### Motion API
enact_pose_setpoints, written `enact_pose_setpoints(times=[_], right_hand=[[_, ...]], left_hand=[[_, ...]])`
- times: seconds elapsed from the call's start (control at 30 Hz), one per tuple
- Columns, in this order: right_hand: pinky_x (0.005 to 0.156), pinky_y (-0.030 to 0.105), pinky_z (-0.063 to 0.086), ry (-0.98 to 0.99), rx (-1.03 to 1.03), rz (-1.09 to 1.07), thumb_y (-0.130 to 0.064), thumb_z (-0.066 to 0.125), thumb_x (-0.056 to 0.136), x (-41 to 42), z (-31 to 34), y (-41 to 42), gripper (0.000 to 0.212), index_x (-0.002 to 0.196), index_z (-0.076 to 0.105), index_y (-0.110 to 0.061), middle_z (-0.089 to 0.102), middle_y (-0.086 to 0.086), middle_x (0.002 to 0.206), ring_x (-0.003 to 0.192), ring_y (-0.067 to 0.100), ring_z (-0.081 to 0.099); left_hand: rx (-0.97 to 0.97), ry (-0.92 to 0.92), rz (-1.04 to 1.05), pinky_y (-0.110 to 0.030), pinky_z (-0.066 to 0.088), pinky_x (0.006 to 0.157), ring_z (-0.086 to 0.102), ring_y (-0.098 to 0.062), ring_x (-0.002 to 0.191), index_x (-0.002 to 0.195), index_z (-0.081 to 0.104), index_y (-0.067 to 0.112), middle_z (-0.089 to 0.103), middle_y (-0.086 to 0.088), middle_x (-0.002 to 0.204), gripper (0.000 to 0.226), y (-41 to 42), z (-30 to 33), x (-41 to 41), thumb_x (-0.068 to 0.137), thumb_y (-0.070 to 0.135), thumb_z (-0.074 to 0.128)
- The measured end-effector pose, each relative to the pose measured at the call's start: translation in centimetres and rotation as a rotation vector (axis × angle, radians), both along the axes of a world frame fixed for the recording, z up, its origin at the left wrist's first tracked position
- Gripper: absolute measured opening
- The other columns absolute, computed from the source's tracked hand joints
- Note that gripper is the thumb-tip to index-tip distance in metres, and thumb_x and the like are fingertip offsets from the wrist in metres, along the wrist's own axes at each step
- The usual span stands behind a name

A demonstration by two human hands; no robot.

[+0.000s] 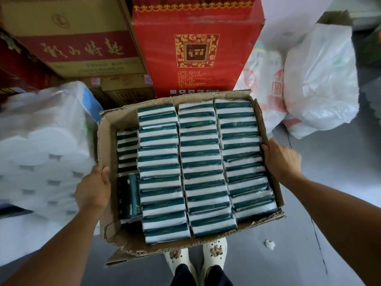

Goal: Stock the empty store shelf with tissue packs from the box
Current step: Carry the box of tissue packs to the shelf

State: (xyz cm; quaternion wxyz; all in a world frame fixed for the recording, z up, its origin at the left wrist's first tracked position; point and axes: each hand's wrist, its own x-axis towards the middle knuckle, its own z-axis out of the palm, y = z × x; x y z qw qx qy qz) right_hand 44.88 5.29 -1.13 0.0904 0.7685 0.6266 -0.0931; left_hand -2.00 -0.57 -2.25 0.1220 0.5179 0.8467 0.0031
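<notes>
An open cardboard box (107, 129) is held up in front of me, above my feet. It is packed with several rows of green-and-white tissue packs (202, 168) standing on edge; a shorter row and one dark green pack lying sideways fill its left side. My left hand (92, 188) grips the box's left wall, thumb hooked over the rim. My right hand (280, 159) grips the right wall, fingers curled over the edge onto the packs. No store shelf is in view.
A red carton (195, 48) and stacked brown cartons (72, 38) stand right behind the box. Wrapped toilet-roll bundles (45, 145) crowd the left. White plastic bags (317, 79) lie at the right. Grey floor with a paper scrap (269, 244) lies below, by my shoes (195, 256).
</notes>
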Motion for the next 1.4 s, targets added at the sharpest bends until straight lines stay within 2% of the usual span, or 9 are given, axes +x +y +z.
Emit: enact_pose_setpoints(times=[0.2, 0.33, 0.47, 0.7, 0.93, 1.1, 1.23, 1.4], right_hand=[[0.062, 0.035, 0.034, -0.052, -0.011, -0.004, -0.037, 0.032, 0.103, -0.4, 5.5, -1.1, 0.036, 0.100, 0.055, -0.009, 0.067, 0.018, 0.093, 0.080, 0.037, 0.062], [0.061, 0.033, 0.034, -0.015, 0.009, -0.018, -0.036, 0.039, 0.101, -0.4, 10.0, -2.5, 0.035, 0.089, 0.057, -0.009, 0.064, 0.014, 0.086, 0.077, 0.035, 0.058], [0.057, 0.032, 0.038, 0.093, 0.055, -0.006, -0.036, 0.044, 0.098, -0.9, 14.7, -4.3, 0.034, 0.077, 0.056, -0.011, 0.061, 0.008, 0.073, 0.066, 0.030, 0.052], [0.058, 0.032, 0.037, 0.104, 0.127, -0.030, -0.036, 0.047, 0.097, -2.2, 22.9, -6.3, 0.032, 0.082, 0.061, -0.012, 0.061, 0.007, 0.075, 0.071, 0.030, 0.055], [0.058, 0.032, 0.038, 0.130, 0.216, 0.043, -0.037, 0.048, 0.097, -3.0, 29.2, -6.4, 0.035, 0.073, 0.057, -0.014, 0.061, 0.012, 0.073, 0.067, 0.031, 0.054], [0.059, 0.032, 0.039, 0.146, 0.216, 0.120, -0.042, 0.044, 0.097, -4.6, 31.9, -5.8, 0.036, 0.077, 0.059, -0.017, 0.061, 0.008, 0.074, 0.069, 0.029, 0.055], [0.058, 0.031, 0.035, 0.156, 0.214, 0.192, -0.040, 0.045, 0.097, -6.3, 33.5, -4.6, 0.036, 0.074, 0.057, -0.015, 0.060, 0.009, 0.075, 0.068, 0.028, 0.051], [0.060, 0.031, 0.039, 0.175, 0.227, 0.327, -0.042, 0.043, 0.096, -8.4, 35.0, -3.0, 0.037, 0.074, 0.055, -0.015, 0.063, 0.009, 0.078, 0.071, 0.029, 0.054]], left_hand=[[-0.010, 0.000, -0.037, -0.041, 0.036, 0.065, 0.061, -0.048, 0.085, 0.101, 0.055, -0.002, 0.063, -0.030, 0.090, 0.039, -1.7, 5.0, -0.2, 0.105, 0.031, 0.035], [0.061, 0.000, -0.051, -0.040, 0.034, 0.062, 0.060, -0.047, 0.078, 0.088, 0.053, 0.001, 0.062, -0.029, 0.081, 0.034, -3.4, 8.8, -1.2, 0.103, 0.029, 0.043], [0.118, -0.013, -0.018, -0.040, 0.039, 0.060, 0.059, -0.041, 0.070, 0.076, 0.044, 0.010, 0.053, -0.018, 0.068, 0.034, -5.7, 13.0, -2.6, 0.102, 0.032, 0.045], [0.165, -0.046, 0.062, -0.040, 0.039, 0.061, 0.059, -0.043, 0.078, 0.081, 0.049, 0.007, 0.060, -0.025, 0.080, 0.036, -8.9, 20.4, -2.8, 0.102, 0.036, 0.044], [0.233, -0.071, 0.102, -0.043, 0.050, 0.068, 0.063, -0.041, 0.080, 0.088, 0.057, 0.008, 0.064, -0.022, 0.084, 0.034, -10.8, 26.7, -4.1, 0.100, 0.038, 0.047], [0.276, -0.096, 0.135, -0.038, 0.045, 0.061, 0.063, -0.040, 0.074, 0.076, 0.050, 0.012, 0.062, -0.019, 0.075, 0.033, -13.0, 29.8, -5.8, 0.099, 0.035, 0.052], [0.314, -0.100, 0.239, -0.040, 0.046, 0.062, 0.062, -0.038, 0.072, 0.070, 0.047, 0.012, 0.057, -0.015, 0.069, 0.035, -15.8, 31.9, -6.0, 0.097, 0.034, 0.055], [0.351, -0.056, 0.369, -0.039, 0.042, 0.065, 0.062, -0.040, 0.075, 0.071, 0.048, 0.013, 0.063, -0.020, 0.076, 0.035, -20.3, 33.6, -5.6, 0.098, 0.034, 0.054]])
